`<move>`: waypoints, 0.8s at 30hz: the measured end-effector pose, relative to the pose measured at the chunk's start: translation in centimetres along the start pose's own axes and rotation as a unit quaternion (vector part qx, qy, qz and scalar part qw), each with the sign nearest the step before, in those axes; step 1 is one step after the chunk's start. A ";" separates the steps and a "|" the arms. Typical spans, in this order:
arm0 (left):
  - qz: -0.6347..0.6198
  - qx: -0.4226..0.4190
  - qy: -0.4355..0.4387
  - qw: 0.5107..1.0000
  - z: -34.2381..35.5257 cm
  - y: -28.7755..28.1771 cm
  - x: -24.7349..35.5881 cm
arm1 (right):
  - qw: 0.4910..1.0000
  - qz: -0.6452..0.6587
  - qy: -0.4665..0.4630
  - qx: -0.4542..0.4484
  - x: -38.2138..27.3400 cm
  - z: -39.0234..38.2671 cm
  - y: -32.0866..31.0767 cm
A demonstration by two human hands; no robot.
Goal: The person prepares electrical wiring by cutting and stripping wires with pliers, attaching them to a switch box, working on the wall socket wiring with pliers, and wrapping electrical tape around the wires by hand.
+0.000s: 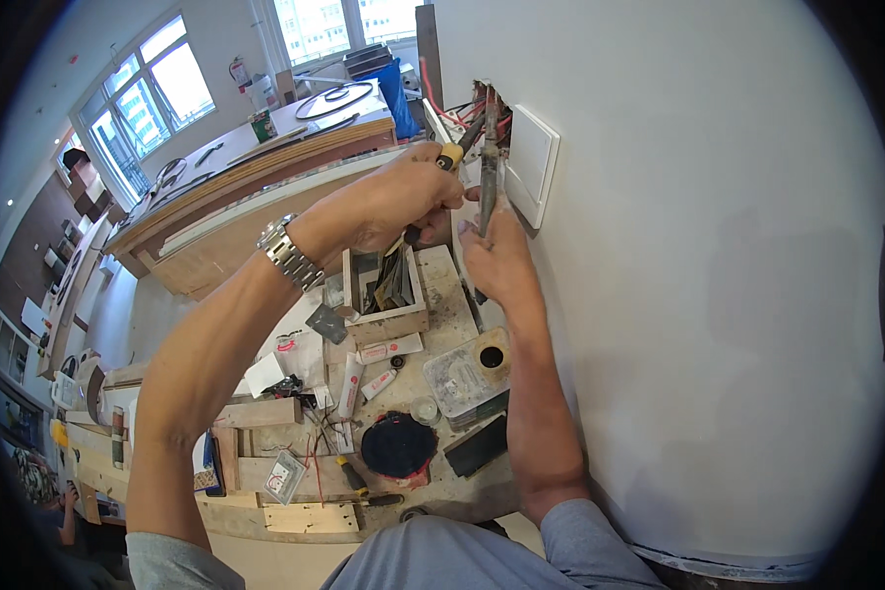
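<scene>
My left hand [413, 197] is closed round a tool with a yellow-and-black handle [449, 157]; its dark front end points up at a hole in the wall [492, 98]. Close beside it, my right hand [500, 251] grips a long, worn metal tool [489, 177] that stands nearly upright, with its upper end at the same hole. I cannot tell the exact kind of either tool. Red wires [429, 87] and others come out around the ragged opening. Just right of the hole, a white switch plate [533, 167] sits against the wall at a tilt.
Below my hands is a cluttered bench with a wooden box [388, 324] of dark strips, white tubes [351, 385], a clear plastic container [467, 379], a round black object [399, 444] and a yellow-and-black screwdriver [352, 477]. A larger worktable [256, 162] stands behind. At far left a person [44, 492] is partly visible.
</scene>
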State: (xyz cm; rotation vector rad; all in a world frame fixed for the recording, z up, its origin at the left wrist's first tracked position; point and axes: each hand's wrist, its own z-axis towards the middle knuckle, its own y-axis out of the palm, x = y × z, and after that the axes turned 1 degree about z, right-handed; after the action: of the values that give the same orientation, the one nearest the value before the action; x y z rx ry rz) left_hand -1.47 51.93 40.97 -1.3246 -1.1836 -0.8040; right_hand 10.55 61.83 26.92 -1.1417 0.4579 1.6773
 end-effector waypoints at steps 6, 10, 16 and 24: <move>-0.076 0.014 0.000 0.997 1.0 1.3 -0.4 | 0.988 -0.142 -0.021 0.053 -0.5 0.2 0.6; 0.141 0.029 -0.045 0.989 -0.1 1.2 0.7 | 0.989 -0.146 -0.015 0.020 -1.5 -0.4 -0.4; 0.346 -0.007 0.066 0.936 0.5 0.8 0.4 | 0.997 -0.072 0.023 0.003 -2.3 -0.7 -0.8; 0.506 0.016 0.199 0.839 1.7 -0.5 -2.1 | 0.990 0.125 0.060 -0.038 0.8 0.1 -0.3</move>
State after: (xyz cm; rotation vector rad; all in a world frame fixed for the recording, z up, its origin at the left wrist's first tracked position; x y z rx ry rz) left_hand -2.82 53.17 38.85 -1.4172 -0.0658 -0.2323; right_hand 10.67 62.47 26.35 -1.2888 0.6391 1.8606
